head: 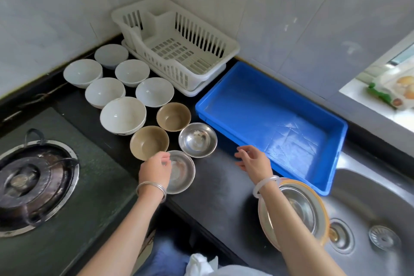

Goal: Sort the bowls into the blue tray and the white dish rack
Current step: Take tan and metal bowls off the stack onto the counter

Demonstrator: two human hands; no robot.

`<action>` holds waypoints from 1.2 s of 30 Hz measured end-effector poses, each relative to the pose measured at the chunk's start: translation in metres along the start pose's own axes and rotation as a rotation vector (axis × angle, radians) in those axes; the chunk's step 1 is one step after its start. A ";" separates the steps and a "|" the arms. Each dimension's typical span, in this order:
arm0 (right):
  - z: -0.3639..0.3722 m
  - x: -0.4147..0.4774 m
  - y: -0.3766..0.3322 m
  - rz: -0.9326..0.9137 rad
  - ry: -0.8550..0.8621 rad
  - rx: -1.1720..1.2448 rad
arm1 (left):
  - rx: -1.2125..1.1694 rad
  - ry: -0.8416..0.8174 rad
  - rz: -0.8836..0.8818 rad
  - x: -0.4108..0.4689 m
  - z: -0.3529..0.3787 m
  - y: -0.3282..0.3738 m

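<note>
Bowls point(123, 115) grouped upright on the black counter point(219, 186), 10 in all, none yet in the blue tray point(257, 107) or the white dish rack point(161, 63): 6 white at the back beside the rack, 2 brown just in front, 2 steel nearest. Left hand point(154, 169) over the left rim of the near steel bowl point(182, 172), fingers point(166, 160) bent down at that rim; cannot tell whether grasping it or only touching. Right hand point(254, 161) hovering above the counter between the far steel bowl point(197, 139) and the tray's near wall, fingers loosely spread, slightly curled, holding nothing. Silver bangle point(151, 187) on the left wrist, white bangle point(265, 184) on the right. Rack and tray side by side along the tiled wall, tray next to the sink point(369, 197).
</note>
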State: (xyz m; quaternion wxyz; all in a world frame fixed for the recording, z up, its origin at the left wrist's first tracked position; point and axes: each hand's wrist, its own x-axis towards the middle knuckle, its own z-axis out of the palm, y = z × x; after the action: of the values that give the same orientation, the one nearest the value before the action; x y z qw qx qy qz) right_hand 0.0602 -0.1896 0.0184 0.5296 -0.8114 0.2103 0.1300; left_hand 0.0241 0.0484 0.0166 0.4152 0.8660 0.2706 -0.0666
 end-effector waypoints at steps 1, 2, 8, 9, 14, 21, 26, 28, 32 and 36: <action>-0.013 -0.008 0.005 -0.012 0.041 -0.009 | -0.011 -0.030 0.036 -0.004 0.008 0.009; -0.026 -0.015 0.011 -0.014 0.086 -0.010 | -0.019 -0.071 0.073 -0.009 0.017 0.019; -0.104 -0.064 0.073 0.070 0.477 -0.256 | 0.031 -0.385 0.296 -0.056 0.094 0.072; -0.113 -0.071 0.084 0.096 0.532 -0.288 | 0.060 -0.426 0.333 -0.066 0.106 0.078; -0.130 -0.095 0.126 0.219 0.615 -0.311 | 0.157 -0.596 0.430 -0.095 0.152 0.098; -0.121 -0.101 0.138 0.296 0.559 -0.277 | 0.382 -0.575 0.534 -0.102 0.182 0.104; -0.119 -0.100 0.135 0.309 0.582 -0.284 | 0.447 -0.553 0.568 -0.103 0.193 0.105; -0.119 -0.100 0.133 0.323 0.602 -0.315 | 0.458 -0.556 0.575 -0.103 0.195 0.106; -0.122 -0.098 0.128 0.344 0.626 -0.440 | 0.466 -0.563 0.584 -0.102 0.197 0.104; -0.122 -0.098 0.124 0.308 0.609 -0.564 | 0.463 -0.567 0.590 -0.100 0.197 0.101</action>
State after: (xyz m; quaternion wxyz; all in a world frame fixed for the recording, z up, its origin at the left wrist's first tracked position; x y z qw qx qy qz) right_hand -0.0868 -0.3247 0.0102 0.1756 -0.8847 0.4316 0.0147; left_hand 0.0145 -0.1931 -0.0079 0.2698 0.9235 -0.1331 -0.2381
